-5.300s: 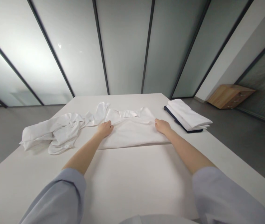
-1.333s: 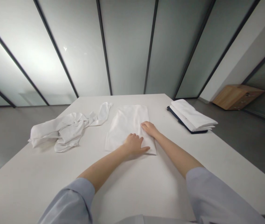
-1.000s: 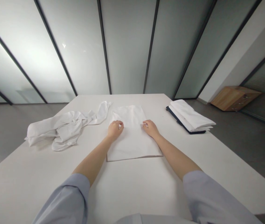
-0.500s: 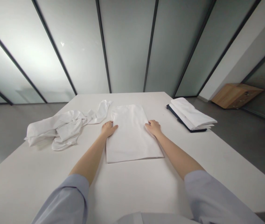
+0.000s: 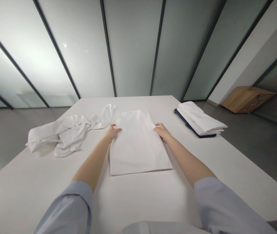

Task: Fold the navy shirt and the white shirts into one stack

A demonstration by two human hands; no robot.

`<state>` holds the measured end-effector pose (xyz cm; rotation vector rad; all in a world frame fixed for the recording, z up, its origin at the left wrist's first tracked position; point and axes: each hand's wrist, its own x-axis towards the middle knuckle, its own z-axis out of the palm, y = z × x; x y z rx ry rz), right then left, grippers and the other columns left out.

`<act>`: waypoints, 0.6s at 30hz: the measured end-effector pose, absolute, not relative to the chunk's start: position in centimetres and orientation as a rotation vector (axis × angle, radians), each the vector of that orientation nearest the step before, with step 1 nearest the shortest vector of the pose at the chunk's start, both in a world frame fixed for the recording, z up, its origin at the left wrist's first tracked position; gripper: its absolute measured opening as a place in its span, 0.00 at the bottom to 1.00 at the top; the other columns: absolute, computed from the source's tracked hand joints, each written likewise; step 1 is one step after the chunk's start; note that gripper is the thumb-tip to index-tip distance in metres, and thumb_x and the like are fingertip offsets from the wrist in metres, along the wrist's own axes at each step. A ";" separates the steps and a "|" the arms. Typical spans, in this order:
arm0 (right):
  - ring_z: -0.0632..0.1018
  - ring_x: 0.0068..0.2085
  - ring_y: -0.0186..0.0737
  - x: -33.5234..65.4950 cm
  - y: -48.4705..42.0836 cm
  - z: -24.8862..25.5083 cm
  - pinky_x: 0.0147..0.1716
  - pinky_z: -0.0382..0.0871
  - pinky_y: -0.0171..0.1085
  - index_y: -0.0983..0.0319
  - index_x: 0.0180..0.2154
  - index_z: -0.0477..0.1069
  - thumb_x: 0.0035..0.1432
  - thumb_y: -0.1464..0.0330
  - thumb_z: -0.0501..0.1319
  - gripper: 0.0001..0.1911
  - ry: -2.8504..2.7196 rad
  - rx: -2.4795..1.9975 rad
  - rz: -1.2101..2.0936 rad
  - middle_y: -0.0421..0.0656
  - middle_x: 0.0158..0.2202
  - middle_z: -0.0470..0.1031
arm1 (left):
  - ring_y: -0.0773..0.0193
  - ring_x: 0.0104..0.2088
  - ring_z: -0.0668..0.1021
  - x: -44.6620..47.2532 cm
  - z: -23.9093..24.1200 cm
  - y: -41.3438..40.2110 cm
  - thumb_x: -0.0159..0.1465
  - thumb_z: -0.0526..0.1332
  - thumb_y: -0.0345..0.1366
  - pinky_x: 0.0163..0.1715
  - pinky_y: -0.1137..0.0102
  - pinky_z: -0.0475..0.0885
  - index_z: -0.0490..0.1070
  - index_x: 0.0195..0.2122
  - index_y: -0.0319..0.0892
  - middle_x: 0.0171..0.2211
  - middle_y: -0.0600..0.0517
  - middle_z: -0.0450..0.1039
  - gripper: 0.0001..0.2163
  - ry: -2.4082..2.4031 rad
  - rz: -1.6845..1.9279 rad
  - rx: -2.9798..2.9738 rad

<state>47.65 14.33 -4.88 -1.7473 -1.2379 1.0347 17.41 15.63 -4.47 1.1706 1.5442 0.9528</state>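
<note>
A folded white cloth (image 5: pixel 139 146), perhaps a garment, lies in front of me, its near edge slightly raised from the table. My left hand (image 5: pixel 113 131) grips its left edge, thumb on top and fingers at the side and partly underneath. On the opposite edge, my right hand (image 5: pixel 162 131) has the same kind of hold, its thumb over the fabric. Parts of the fingers of both hands are hidden by the cloth. Left of it is a crumpled white garment (image 5: pixel 72 130) with a long narrow part reaching toward the cloth's far corner.
The white table (image 5: pixel 143 198) runs wide beneath everything. On its right side rests a stack of folded white cloths (image 5: pixel 200 117) over a dark folded cloth (image 5: pixel 184 121). A wooden cabinet (image 5: pixel 247 99) stands on the floor beyond, near frosted glass panels (image 5: pixel 133 48).
Both hands have closed on the side edges of the folded cloth, which is lifted a little. Its near edge has come slightly closer to me. The other cloths have stayed put.
</note>
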 end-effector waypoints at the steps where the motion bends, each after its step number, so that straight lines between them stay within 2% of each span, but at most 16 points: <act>1: 0.78 0.32 0.41 47.6 14.3 -4.8 0.30 0.70 0.36 0.60 0.56 0.59 0.52 0.71 0.55 0.28 -1.225 -1.730 1.054 0.42 0.35 0.78 | 0.61 0.36 0.80 17.3 -4.3 15.6 0.59 0.63 0.34 0.33 0.67 0.76 0.47 0.64 0.43 0.48 0.42 0.74 0.34 1.489 0.993 1.123; 4: 0.77 0.33 0.40 47.7 14.0 -4.5 0.32 0.71 0.35 0.58 0.59 0.58 0.51 0.71 0.53 0.32 -1.247 -1.661 1.088 0.40 0.35 0.78 | 0.62 0.35 0.80 16.8 -3.9 15.4 0.59 0.62 0.33 0.34 0.66 0.76 0.41 0.67 0.47 0.49 0.45 0.74 0.39 1.356 1.047 1.034; 7: 0.77 0.34 0.39 48.1 13.8 -4.4 0.36 0.71 0.35 0.57 0.59 0.61 0.50 0.72 0.52 0.32 -1.331 -1.567 1.152 0.39 0.38 0.78 | 0.62 0.33 0.80 16.2 -3.6 15.3 0.59 0.60 0.33 0.34 0.65 0.77 0.42 0.68 0.51 0.45 0.49 0.77 0.38 1.250 0.954 1.001; 10: 0.76 0.34 0.37 48.8 13.9 -4.7 0.36 0.70 0.35 0.58 0.55 0.66 0.47 0.73 0.53 0.31 -1.357 -1.455 1.280 0.40 0.39 0.78 | 0.63 0.31 0.80 15.8 -3.7 15.5 0.58 0.59 0.33 0.33 0.67 0.77 0.53 0.66 0.50 0.37 0.52 0.78 0.34 1.178 0.900 1.003; 13: 0.75 0.32 0.37 49.2 14.3 -5.0 0.34 0.70 0.34 0.59 0.50 0.70 0.43 0.75 0.55 0.28 -1.250 -1.336 1.404 0.41 0.36 0.78 | 0.64 0.27 0.78 15.6 -4.0 15.8 0.57 0.60 0.32 0.29 0.70 0.76 0.71 0.53 0.41 0.29 0.52 0.77 0.21 1.204 0.957 0.977; 15: 0.75 0.31 0.37 49.3 14.5 -5.2 0.32 0.69 0.33 0.59 0.47 0.72 0.41 0.75 0.56 0.27 -1.159 -1.284 1.432 0.39 0.32 0.77 | 0.65 0.26 0.78 15.5 -4.1 15.9 0.56 0.62 0.32 0.27 0.71 0.75 0.74 0.45 0.39 0.28 0.52 0.76 0.15 1.226 1.034 0.957; 18: 0.74 0.29 0.36 49.2 14.5 -5.1 0.29 0.69 0.32 0.59 0.44 0.73 0.39 0.75 0.55 0.26 -1.104 -1.276 1.431 0.38 0.27 0.75 | 0.65 0.29 0.78 15.2 -4.0 15.6 0.53 0.68 0.34 0.31 0.70 0.75 0.73 0.48 0.41 0.32 0.51 0.77 0.20 1.128 0.998 0.976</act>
